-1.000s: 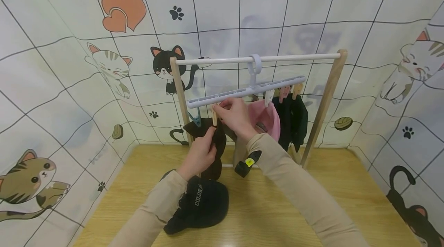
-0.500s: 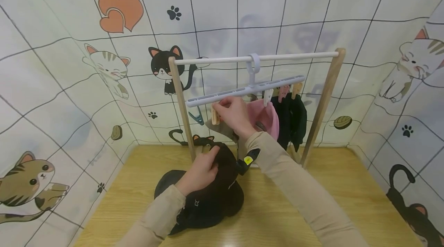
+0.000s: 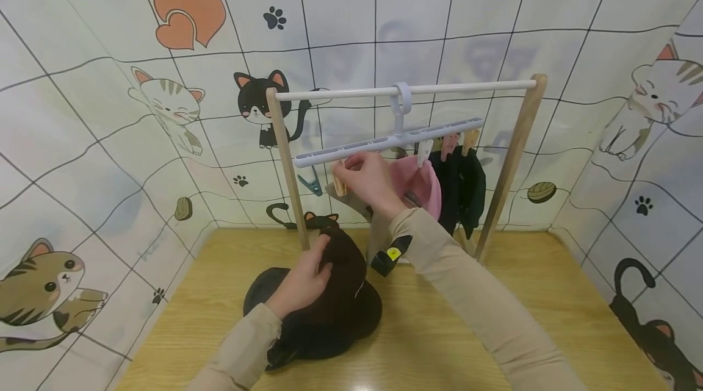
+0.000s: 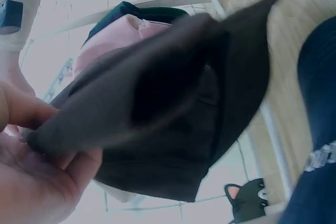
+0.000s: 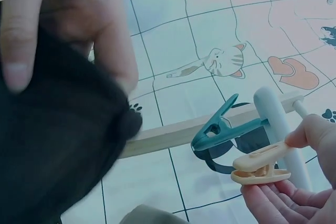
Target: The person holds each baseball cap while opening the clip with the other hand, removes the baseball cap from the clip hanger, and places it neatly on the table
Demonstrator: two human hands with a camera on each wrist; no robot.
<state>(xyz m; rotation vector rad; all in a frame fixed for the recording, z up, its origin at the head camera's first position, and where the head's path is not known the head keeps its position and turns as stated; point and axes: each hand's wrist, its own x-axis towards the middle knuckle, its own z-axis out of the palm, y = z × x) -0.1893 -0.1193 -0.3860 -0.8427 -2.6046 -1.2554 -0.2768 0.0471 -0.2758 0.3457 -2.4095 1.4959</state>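
My left hand [image 3: 302, 284] grips a dark brown hat [image 3: 347, 269] by its edge, low over the wooden table. In the left wrist view the same hat hangs with its hollow side showing. A black cap [image 3: 313, 342] lies beneath it, partly covered. Up at the lavender hanger [image 3: 351, 150], my right hand [image 3: 370, 180] pinches a beige clothespin [image 5: 260, 163] between thumb and fingers; nothing sits in its jaws. To its left a teal clothespin [image 3: 311, 185] dangles from the hanger, also holding nothing.
The hanger hooks over the white rail [image 3: 340, 95] of a wooden-legged rack [image 3: 508, 171]. A pink hat [image 3: 425, 180], a dark green-black hat [image 3: 473, 190] and a grey-beige hat [image 3: 379, 235] hang from it. White, pink and beige pins grip along its right side. A cat-print wall stands behind.
The brown hat has come off the teal and beige clothespins and moved down over the black cap with my left hand. My right hand has stayed at the beige clothespin.
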